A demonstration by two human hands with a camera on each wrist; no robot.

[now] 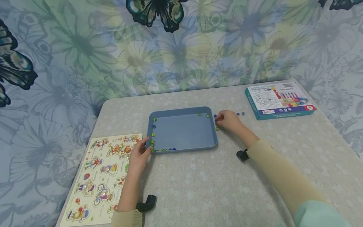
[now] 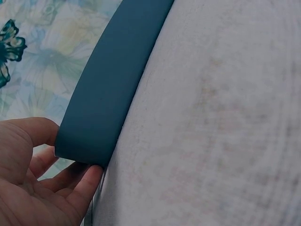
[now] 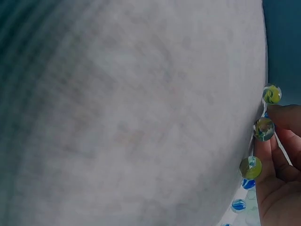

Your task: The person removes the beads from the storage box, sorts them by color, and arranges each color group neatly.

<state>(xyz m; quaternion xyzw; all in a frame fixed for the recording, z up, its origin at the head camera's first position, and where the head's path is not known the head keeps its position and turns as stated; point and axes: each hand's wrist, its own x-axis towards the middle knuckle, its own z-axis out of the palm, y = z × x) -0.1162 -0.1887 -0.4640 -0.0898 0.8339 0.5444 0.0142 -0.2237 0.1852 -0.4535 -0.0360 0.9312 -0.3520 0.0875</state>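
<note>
The blue tray [image 1: 184,132] lies on the table with green and blue marbles along its left and near edges. Two green marbles [image 1: 203,115] sit at its far right corner. My left hand [image 1: 139,156] grips the tray's near left corner, its thumb and fingers around the tray wall [image 2: 101,94] in the left wrist view. Just off the tray's right side, my right hand [image 1: 228,121] has thumb and fingertips together at a glass marble [image 3: 264,129]. A yellow-green marble [image 1: 217,128] and blue marbles [image 1: 215,116] lie beside those fingertips.
Two blue marbles [image 1: 240,113] lie right of my right hand. A boxed set [image 1: 280,100] stands at the far right of the table. On the left lies a picture puzzle board [image 1: 96,179], under my left forearm in the head view. A patterned wall backs the table.
</note>
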